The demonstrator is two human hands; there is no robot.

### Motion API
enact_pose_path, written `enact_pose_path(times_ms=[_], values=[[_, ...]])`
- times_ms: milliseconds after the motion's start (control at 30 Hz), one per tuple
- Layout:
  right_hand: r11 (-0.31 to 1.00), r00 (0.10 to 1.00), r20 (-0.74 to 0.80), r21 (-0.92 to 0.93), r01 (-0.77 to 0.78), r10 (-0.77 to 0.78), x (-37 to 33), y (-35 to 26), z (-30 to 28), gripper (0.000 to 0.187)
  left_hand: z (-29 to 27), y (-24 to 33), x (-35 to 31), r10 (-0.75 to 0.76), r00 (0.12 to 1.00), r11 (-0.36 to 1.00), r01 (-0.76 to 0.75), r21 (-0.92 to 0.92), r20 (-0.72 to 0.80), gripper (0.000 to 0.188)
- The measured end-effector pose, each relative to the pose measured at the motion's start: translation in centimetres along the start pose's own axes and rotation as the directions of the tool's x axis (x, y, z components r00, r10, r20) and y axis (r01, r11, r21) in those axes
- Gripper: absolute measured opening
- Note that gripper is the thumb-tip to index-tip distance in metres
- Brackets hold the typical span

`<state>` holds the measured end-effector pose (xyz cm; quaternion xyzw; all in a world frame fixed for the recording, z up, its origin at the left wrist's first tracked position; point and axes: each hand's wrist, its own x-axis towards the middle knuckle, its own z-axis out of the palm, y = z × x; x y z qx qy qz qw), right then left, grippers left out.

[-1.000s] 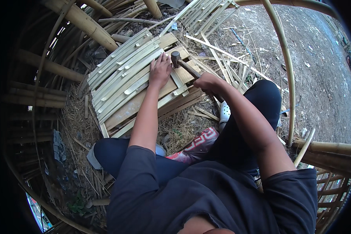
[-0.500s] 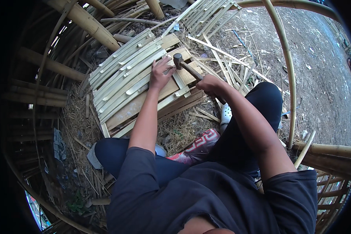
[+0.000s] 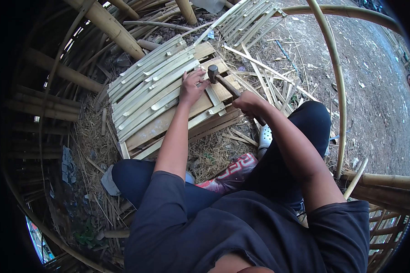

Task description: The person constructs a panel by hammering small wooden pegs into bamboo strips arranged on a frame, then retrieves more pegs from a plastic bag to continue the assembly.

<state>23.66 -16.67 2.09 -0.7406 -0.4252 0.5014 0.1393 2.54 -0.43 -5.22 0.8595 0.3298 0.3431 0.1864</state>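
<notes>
A hammer (image 3: 228,86) is gripped by its wooden handle in my right hand (image 3: 250,103). Its dark metal head is just right of my left hand's fingertips. My left hand (image 3: 193,86) rests over the right ends of pale split bamboo strips (image 3: 143,109), its thumb and fingers drawn together in a pinch. Whatever sits between those fingertips is too small to make out. The strips lie side by side with gaps, joined into a slatted panel. A short crosspiece (image 3: 212,97) runs under their right ends. Beneath the panel is a low wooden platform of boards (image 3: 155,126).
Another slatted bamboo panel (image 3: 248,20) lies beyond, at the top. Loose bamboo offcuts (image 3: 271,84) litter the ground to the right. A curved bamboo pole (image 3: 335,68) stands at the right; thick bamboo poles (image 3: 107,29) frame the left. A red and white printed bag (image 3: 230,175) lies between my legs.
The whole view has shifted slightly, so the scene sits a little further right and lower. Both hands and the hammer keep nearly the same places over the strips.
</notes>
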Motion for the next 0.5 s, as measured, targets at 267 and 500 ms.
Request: enact_pose_path(times_ms=[267, 500], values=[[0.998, 0.998, 0.028, -0.035, 0.049, -0.048, -0.3, 0.3, -0.3, 0.029, -0.8, 0.0, 0.2, -0.015, 0.999, 0.996, 0.017, -0.087, 0.03, 0.013], [0.98, 1.0, -0.003, 0.198, 0.009, -0.008, -2.5, -1.4, -0.5, 0.016, -4.4, -0.6, -0.4, -0.21, 0.97, 0.895, 0.139, 0.423, 0.125, 0.054]])
